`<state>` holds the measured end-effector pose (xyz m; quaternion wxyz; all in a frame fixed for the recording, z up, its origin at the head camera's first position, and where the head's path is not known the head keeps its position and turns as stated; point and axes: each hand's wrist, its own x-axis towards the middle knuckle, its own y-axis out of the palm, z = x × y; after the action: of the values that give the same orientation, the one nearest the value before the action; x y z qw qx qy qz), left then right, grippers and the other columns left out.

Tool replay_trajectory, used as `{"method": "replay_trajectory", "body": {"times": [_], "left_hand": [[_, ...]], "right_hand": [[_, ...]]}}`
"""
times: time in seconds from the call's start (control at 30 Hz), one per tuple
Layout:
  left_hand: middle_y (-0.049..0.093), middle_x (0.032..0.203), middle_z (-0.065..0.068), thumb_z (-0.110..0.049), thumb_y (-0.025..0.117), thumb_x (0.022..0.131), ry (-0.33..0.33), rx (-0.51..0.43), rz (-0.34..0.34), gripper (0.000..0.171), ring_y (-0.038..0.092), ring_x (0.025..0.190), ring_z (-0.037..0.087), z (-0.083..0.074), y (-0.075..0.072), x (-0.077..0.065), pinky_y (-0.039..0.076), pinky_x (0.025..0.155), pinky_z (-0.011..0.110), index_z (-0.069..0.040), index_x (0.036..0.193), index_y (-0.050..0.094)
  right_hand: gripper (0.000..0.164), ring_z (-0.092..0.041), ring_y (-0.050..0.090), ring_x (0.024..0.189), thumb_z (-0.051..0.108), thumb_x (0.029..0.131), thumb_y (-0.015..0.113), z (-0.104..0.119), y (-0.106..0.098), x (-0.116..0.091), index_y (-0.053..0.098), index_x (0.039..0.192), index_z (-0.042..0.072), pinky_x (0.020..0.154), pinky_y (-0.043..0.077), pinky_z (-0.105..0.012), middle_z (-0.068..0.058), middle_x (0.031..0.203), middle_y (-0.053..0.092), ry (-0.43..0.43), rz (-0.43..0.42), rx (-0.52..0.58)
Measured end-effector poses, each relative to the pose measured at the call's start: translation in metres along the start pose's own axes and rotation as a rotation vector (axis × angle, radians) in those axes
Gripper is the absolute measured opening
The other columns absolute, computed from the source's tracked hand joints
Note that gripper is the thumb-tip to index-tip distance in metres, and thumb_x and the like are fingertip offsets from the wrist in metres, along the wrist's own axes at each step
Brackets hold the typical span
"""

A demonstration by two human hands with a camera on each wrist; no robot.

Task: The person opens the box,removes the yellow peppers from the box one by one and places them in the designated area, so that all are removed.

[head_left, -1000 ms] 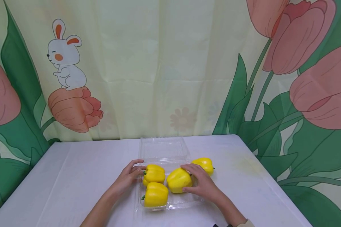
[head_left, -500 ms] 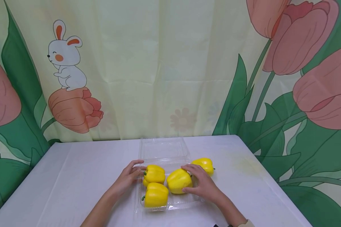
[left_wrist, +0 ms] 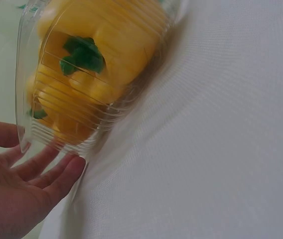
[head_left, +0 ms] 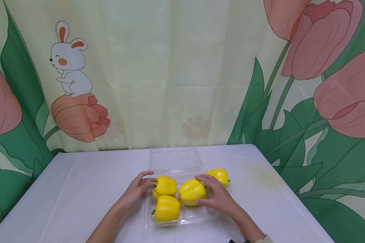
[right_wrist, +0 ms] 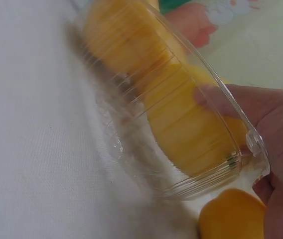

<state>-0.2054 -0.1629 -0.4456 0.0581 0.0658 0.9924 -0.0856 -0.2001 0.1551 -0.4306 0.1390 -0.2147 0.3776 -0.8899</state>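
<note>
My right hand [head_left: 214, 194] holds a yellow bell pepper [head_left: 192, 191] in the right half of a clear plastic clamshell container [head_left: 185, 221], thumb on its near side and fingers over its far side. In the right wrist view this bell pepper [right_wrist: 181, 124] shows through the container's wall. My left hand [head_left: 137, 190] steadies the container's left side, its fingers [left_wrist: 62, 174] extended against the ribbed wall. Two more yellow bell peppers, a far one [head_left: 165, 185] and a near one [head_left: 167, 208], lie in the left half, stems to the left. Part of another yellow shape shows beneath the far one.
The container's clear lid [head_left: 174, 159] lies folded back toward the curtain. Another yellow bell pepper [head_left: 219, 175] rests on the white tablecloth [head_left: 88, 189] outside the container, behind my right hand. A printed curtain [head_left: 170, 84] hangs at the table's back edge.
The bell pepper in my right hand has shifted very slightly up and to the right, along with the hand. My left hand and the other bell peppers stay where they were.
</note>
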Motion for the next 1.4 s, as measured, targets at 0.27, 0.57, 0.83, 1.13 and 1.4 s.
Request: {"method": "replay_trajectory", "body": {"times": [0.27,0.57,0.83,1.13,1.4], "left_hand": [[0.061,0.130,0.008,-0.019,0.049,0.099,-0.006,-0.018,-0.009,0.040,0.060,0.111,0.020,0.000,0.000,0.000,0.054,0.094,0.040,-0.016,0.139,0.043],[0.061,0.130,0.008,-0.020,0.049,0.100,-0.006,-0.014,-0.001,0.040,0.059,0.112,0.020,0.000,0.000,-0.001,0.054,0.095,0.040,-0.016,0.139,0.042],[0.061,0.129,0.007,-0.019,0.049,0.100,-0.008,-0.010,-0.010,0.039,0.060,0.112,0.020,0.000,0.001,-0.001,0.054,0.095,0.041,-0.017,0.139,0.043],[0.061,0.130,0.008,-0.019,0.049,0.100,-0.003,-0.012,-0.008,0.039,0.060,0.112,0.020,0.001,0.001,-0.001,0.054,0.096,0.041,-0.016,0.139,0.043],[0.061,0.130,0.007,-0.020,0.049,0.100,-0.008,-0.008,-0.010,0.040,0.059,0.111,0.019,0.000,0.001,0.000,0.053,0.096,0.042,-0.017,0.139,0.042]], "right_hand": [[0.070,-0.025,0.052,0.125,0.040,0.071,0.083,0.000,-0.002,0.001,0.055,0.134,0.027,0.104,0.044,-0.053,0.001,0.135,0.056,-0.035,-0.024,0.018],[0.072,-0.021,0.051,0.127,0.038,0.069,0.085,0.001,-0.004,0.000,0.056,0.134,0.022,0.106,0.044,-0.050,0.006,0.136,0.055,0.012,-0.041,0.046],[0.070,-0.019,0.051,0.126,0.038,0.071,0.084,0.003,-0.006,0.000,0.056,0.133,0.025,0.105,0.045,-0.048,0.007,0.136,0.054,0.058,-0.038,0.065],[0.069,-0.020,0.053,0.123,0.038,0.072,0.083,0.003,-0.008,-0.001,0.056,0.134,0.025,0.102,0.050,-0.035,0.004,0.136,0.055,0.022,-0.064,0.053],[0.069,-0.019,0.053,0.124,0.036,0.072,0.084,0.004,-0.011,-0.001,0.056,0.134,0.025,0.099,0.051,-0.029,0.004,0.137,0.054,0.023,-0.064,0.089]]}}
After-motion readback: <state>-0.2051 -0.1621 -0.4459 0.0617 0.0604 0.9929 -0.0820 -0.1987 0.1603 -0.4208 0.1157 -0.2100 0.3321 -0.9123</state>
